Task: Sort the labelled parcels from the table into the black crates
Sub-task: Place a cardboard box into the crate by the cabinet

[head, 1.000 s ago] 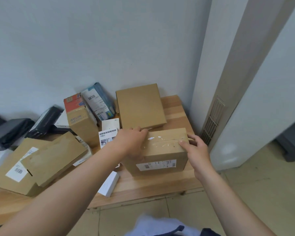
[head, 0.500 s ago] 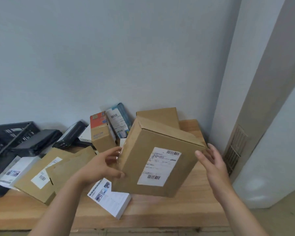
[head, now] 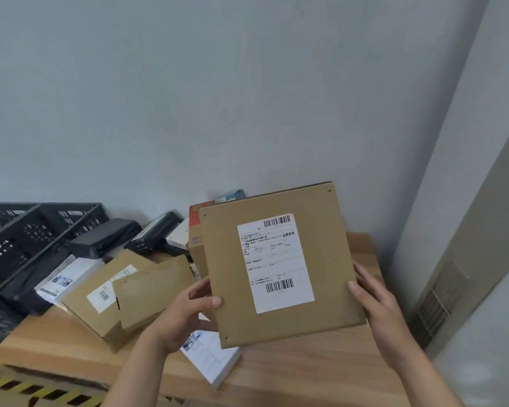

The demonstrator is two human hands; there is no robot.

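Observation:
A brown cardboard parcel [head: 329,257] with a white barcode label facing me is held up above the wooden table [head: 306,368]. My left hand [head: 185,312] grips its left edge, thumb on the front face. My right hand [head: 379,304] holds its right edge with the fingers wrapped behind. Black crates [head: 27,230] stand at the far left of the table. More parcels lie between: two flat brown boxes [head: 124,292], a white box [head: 212,359] under my left hand, and black bagged parcels [head: 106,236].
A brown box with an orange top [head: 195,239] stands behind the held parcel. A grey wall runs behind the table. A white column with a vent grille [head: 441,301] stands at the right. Yellow-black hazard tape [head: 27,389] marks the bottom left.
Both hands lifted the parcel off the table and turned it so its labelled face is square to me. The view has swung up and left, bringing the black crates into sight.

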